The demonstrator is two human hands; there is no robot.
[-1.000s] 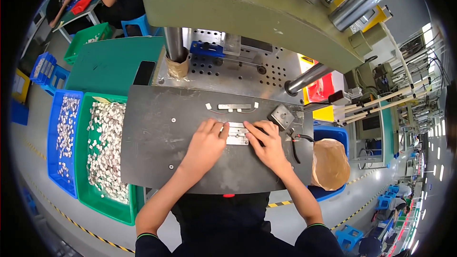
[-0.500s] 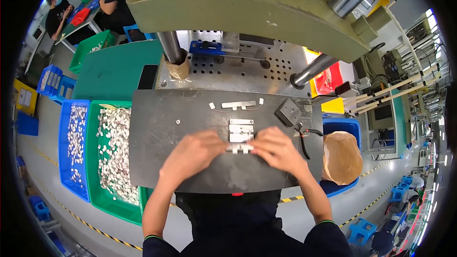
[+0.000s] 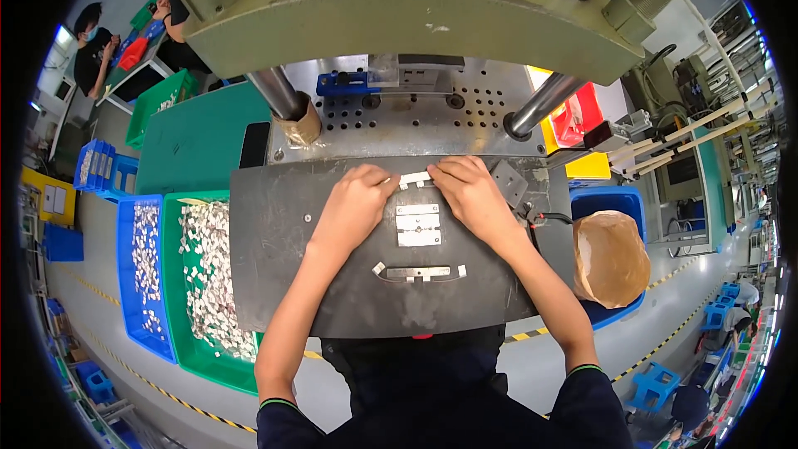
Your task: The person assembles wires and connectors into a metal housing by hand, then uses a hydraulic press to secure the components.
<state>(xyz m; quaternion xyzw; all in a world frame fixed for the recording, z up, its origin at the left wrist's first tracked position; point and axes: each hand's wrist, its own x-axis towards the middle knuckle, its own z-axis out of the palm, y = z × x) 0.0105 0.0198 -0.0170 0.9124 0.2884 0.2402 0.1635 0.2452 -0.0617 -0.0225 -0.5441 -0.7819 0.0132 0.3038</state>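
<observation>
At the far part of the dark board (image 3: 283,283), my left hand (image 3: 359,199) and my right hand (image 3: 467,191) pinch the two ends of a narrow metal strip (image 3: 415,179) with small tabs. My fingers hide its ends. Just nearer to me sits a flat silver metal block (image 3: 418,226), with neither hand on it. Closer to the board's front edge lies a second metal strip (image 3: 416,272). A thin wire runs along its near side, and a small white piece shows at each end.
Pliers (image 3: 536,220) and a grey metal block (image 3: 509,183) lie right of my right hand. A press (image 3: 416,33) stands beyond the board. Blue (image 3: 126,283) and green bins (image 3: 170,316) of small white parts are at left; a paper-lined blue bin (image 3: 628,199) is at right.
Both hands have moved from the near strip, beside the silver block, to the far strip and taken its ends. The near strip now lies released, closer to the front edge.
</observation>
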